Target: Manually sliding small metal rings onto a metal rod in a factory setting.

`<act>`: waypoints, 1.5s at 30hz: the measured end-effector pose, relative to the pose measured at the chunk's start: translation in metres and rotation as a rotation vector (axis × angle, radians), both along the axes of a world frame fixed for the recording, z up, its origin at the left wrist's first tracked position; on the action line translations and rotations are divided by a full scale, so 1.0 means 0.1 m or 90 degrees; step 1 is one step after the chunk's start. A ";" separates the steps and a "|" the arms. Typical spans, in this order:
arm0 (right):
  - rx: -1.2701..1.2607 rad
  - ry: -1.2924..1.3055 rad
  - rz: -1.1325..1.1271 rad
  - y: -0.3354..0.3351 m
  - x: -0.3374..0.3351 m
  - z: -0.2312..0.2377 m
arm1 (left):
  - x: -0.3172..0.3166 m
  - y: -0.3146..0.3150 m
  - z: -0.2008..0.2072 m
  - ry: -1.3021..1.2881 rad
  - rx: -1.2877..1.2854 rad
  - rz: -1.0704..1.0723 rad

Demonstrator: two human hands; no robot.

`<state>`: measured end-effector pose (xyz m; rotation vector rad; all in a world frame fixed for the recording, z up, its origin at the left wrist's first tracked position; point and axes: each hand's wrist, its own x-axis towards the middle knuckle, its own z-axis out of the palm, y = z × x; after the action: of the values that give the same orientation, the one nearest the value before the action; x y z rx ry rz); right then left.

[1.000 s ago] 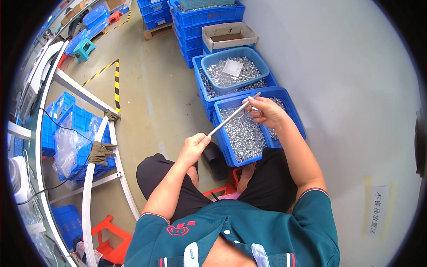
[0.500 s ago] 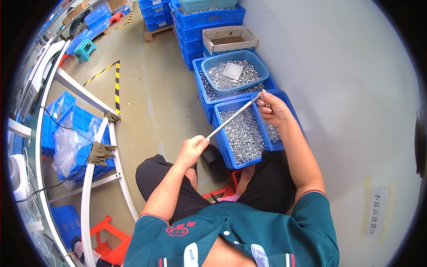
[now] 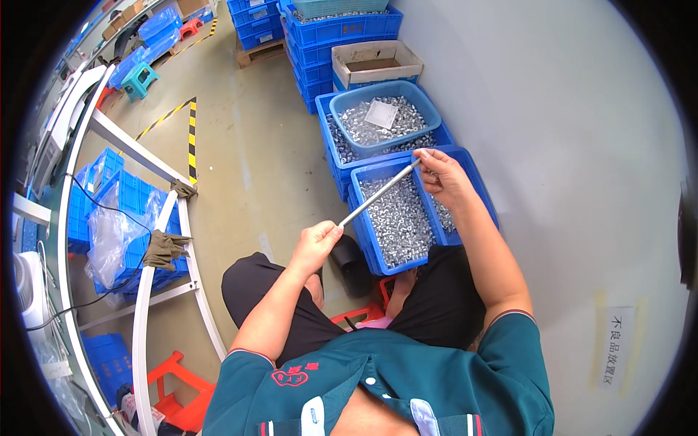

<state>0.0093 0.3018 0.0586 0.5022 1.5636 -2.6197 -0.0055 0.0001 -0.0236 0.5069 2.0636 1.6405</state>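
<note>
- Right hand has shifted slightly since the last frame, fingertips drawn in to the far end of the metal rod; left hand and rod nearly unmoved.
- Rod: slanting, held above the blue tub, its near end left of the tub, its far end over the tub's far part.
- Left hand: left of the tub, fingers clenched round the rod's near end.
- Right hand: over the tub's far side, thumb and fingers pinching the rod's tip; whether a small piece is caught there too, too small to tell.
- Tub: filled with small silvery metal parts.
- Beyond the tub: pale blue basin of like parts, a white square piece on top; farther back, an open carton and stacked blue crates.
- Left of the tub: dull beige floor, black-and-yellow tape, white metal frame with brown cloth tied on.
- Right of the tub: plain pale wall, taped paper notice.
</note>
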 end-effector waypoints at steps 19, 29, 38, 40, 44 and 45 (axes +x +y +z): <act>-0.102 -0.064 -0.024 0.10 0.00 -0.02 | -0.01 -0.01 0.00 -0.031 0.017 0.006; -0.094 -0.038 -0.006 0.07 -0.01 -0.01 | -0.02 -0.02 -0.02 -0.024 0.012 -0.022; 0.030 -0.018 0.004 0.00 -0.03 0.09 | 0.01 -0.04 0.00 0.003 0.000 -0.005; 0.038 -0.009 -0.013 -0.03 -0.03 0.07 | 0.01 -0.04 -0.01 0.000 0.004 -0.003; -0.004 0.011 -0.061 -0.08 -0.04 0.05 | 0.01 0.00 -0.03 -0.004 0.030 -0.007; -0.004 0.012 -0.062 -0.09 -0.04 0.04 | 0.01 0.01 -0.03 -0.010 0.027 -0.006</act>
<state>0.0057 0.2926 0.0626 0.5692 1.5744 -2.7071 -0.0042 0.0011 -0.0262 0.5158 2.0149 1.6808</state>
